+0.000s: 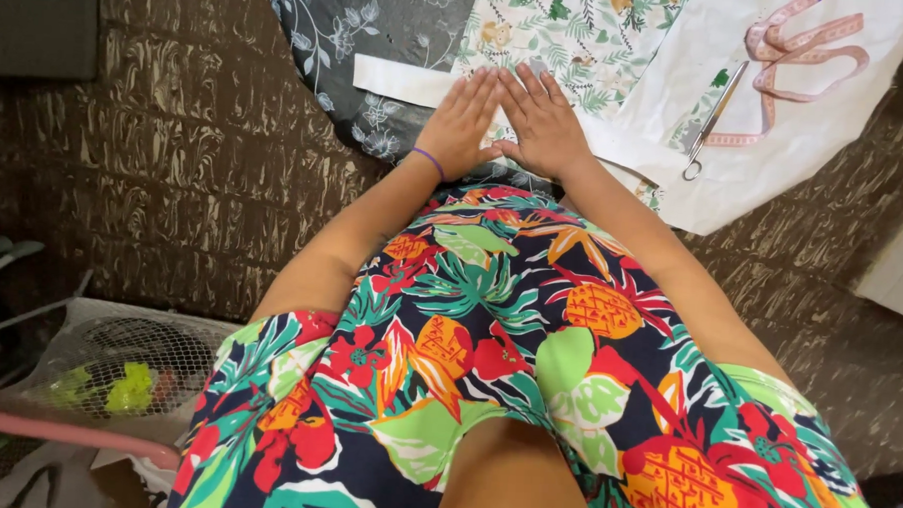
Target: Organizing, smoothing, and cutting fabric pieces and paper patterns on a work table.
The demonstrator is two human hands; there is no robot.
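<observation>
Both my hands are down flat on the white paper strip [407, 82], left hand [463, 124] and right hand [544, 125] with fingertips touching, no gap between them. Right of the right hand: scissors [714, 118] and a pink measuring tape [804, 51] lie on the white sheet [775, 165], so that side is blocked. Left of the left hand: only flat dark floral fabric [344, 30], then bare brown floor [175, 154], open to pass. Fan grille [117, 363] sits low left, well apart. Ahead, leaf-print fabric [569, 33] lies flat with nothing raised on it.
</observation>
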